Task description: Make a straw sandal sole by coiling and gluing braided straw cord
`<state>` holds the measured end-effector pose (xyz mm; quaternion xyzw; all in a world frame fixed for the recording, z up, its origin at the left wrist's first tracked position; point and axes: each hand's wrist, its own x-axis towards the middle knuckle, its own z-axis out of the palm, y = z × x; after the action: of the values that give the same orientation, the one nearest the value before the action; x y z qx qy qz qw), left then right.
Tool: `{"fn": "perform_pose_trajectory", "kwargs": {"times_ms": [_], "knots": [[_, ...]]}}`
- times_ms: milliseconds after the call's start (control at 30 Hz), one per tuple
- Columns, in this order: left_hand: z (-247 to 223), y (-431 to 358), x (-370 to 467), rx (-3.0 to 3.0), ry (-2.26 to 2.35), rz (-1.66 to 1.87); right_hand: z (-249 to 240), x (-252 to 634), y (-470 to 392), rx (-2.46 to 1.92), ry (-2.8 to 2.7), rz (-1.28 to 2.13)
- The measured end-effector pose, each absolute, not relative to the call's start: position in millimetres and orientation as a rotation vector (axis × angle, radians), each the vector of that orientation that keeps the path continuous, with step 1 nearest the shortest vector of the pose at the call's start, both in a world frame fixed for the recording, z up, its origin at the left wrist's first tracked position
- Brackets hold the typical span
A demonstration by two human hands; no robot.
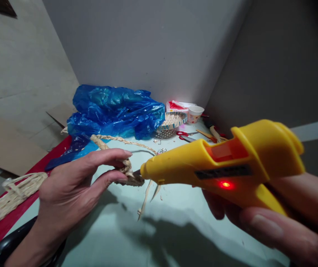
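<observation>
At lower right, the right hand (272,218) is gripping a yellow glue gun (225,163), fingers wrapped closed around it. At centre left, the left hand (72,185) is pinching a braided straw piece (129,174) against the nozzle. Farther back, a blue plastic bag (114,111) is lying.

A pale green tabletop (181,207) with a red edge strip carries everything. Beyond the left hand (72,185) lies a crumpled blue plastic bag (114,111); further right sit a shallow woven basket (172,121), a small white paper cup (195,113) and red-handled scissors (185,135). Left of that hand lies a bundle of pale straw braid (11,196).
</observation>
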<state>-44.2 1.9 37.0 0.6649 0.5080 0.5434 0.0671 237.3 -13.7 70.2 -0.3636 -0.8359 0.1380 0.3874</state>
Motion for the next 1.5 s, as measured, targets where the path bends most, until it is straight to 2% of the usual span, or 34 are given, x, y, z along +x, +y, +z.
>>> {"fn": "perform_pose_trajectory", "kwargs": {"times_ms": [300,567,800,933,1133,1500], "knots": [[33.4,6.5,-49.9,2.026,1.426,1.652,67.2,242.9,-23.6,-0.930,-2.147,0.328],[35.9,4.5,-45.5,1.969,1.511,1.660,106.1,214.7,-22.1,-0.637,-2.105,0.337],[35.0,5.7,-48.9,1.981,1.516,1.677,113.9,207.5,-37.2,-0.992,-1.950,0.607],[32.2,6.0,-51.4,1.955,1.535,1.700,113.9,207.9,-37.5,-0.961,-2.059,0.341],[31.5,4.8,-47.8,1.944,1.542,1.701,109.3,207.6,-35.2,-0.846,-2.118,0.208],[33.3,8.6,-48.7,1.822,1.457,1.747,101.7,213.9,-33.8,-0.788,-2.030,0.336]]}}
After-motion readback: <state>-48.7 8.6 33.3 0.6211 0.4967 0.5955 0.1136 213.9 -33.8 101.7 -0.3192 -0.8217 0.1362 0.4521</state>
